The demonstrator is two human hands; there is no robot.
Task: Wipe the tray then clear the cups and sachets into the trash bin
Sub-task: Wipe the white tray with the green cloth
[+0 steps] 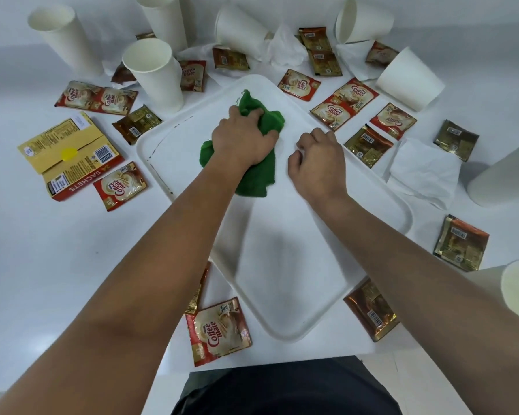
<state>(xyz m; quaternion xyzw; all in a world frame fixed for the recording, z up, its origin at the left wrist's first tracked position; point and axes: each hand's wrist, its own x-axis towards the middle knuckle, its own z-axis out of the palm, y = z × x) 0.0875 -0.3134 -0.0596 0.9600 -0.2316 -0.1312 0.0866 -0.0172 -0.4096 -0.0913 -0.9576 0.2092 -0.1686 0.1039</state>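
Left hand [244,138] gripping green cloth [256,172] on white tray [312,265], right hand [318,163] loosely curled, holding nothing, resting on tray, cups [153,73] and sachets [218,330] scattered around on table [57,265]

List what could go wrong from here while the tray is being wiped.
1. The left hand presses the green cloth toward the far corner of the tray; a wide stroke may knock over the upright cup beside that edge.
2. Brown stains line the tray's left rim, away from the cloth, and could be missed.
3. The right hand rests loosely curled on the tray, so the tray might slide into nearby sachets.
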